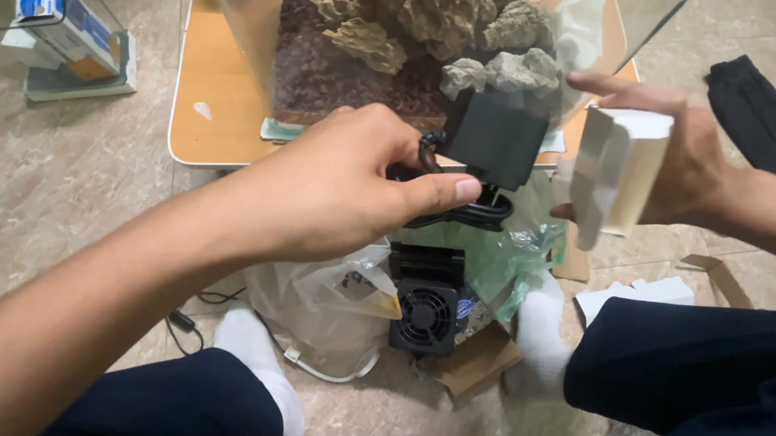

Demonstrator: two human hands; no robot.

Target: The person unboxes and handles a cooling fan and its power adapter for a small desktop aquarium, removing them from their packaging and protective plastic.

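Two hands: the left hand (345, 189) and the right hand (671, 154). One black adapter (493, 136) with one coiled cable (461, 207). One white carton (614, 170). One glass tank (473, 30) on one desk (216, 101). One black fan (426, 302). Two white socks (262, 357) (535, 333). One second tank (30, 35) at top left.

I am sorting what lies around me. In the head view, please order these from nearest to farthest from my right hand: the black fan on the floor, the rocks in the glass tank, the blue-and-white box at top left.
From the right hand:
1. Rocks, up and left, in the tank.
2. Black fan, down and left, on the floor; too close to the rocks to rank surely.
3. Blue-and-white box, far top left.
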